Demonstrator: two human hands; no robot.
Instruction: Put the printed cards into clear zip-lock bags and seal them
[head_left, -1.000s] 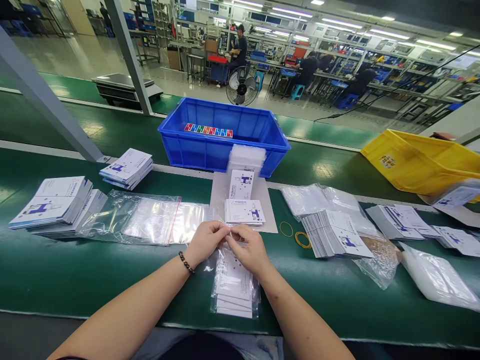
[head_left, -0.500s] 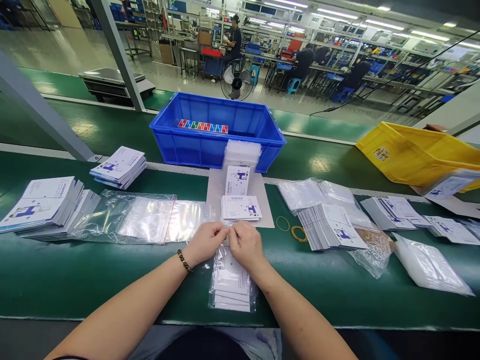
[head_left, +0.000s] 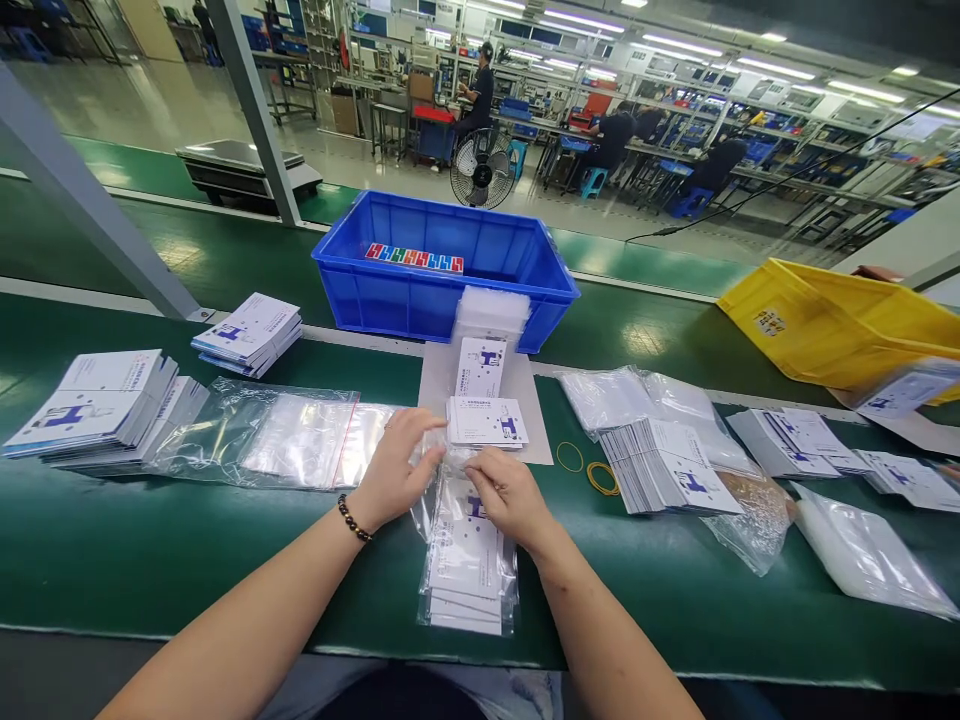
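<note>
My left hand [head_left: 399, 462] is over the near edge of the pale sheet, its thumb and fingers spread apart beside a loose flap of clear plastic. My right hand [head_left: 511, 492] pinches the upper edge of a clear plastic bag [head_left: 433, 605]. White printed booklets [head_left: 466, 555] lie inside or under such bags, overlapping toward me; the layers are hard to tell apart. Just beyond my fingers is a small stack of booklets [head_left: 487, 422]. Another booklet [head_left: 481, 366] stands behind it, against a pile of clear bags [head_left: 491, 308].
A blue bin [head_left: 442, 305] holds a strip of coloured labels [head_left: 414, 258]. Booklet stacks [head_left: 94, 405] and large clear bags [head_left: 300, 440] lie left. Rubber bands [head_left: 602, 479], booklets [head_left: 667, 470] and filled bags [head_left: 874, 550] lie right, near a yellow bin [head_left: 840, 320]. Other people sit far behind.
My hands were together at the bag's top edge. The left has moved left and up with its fingers spread; the right stays pinched slightly lower. The view has shifted slightly.
</note>
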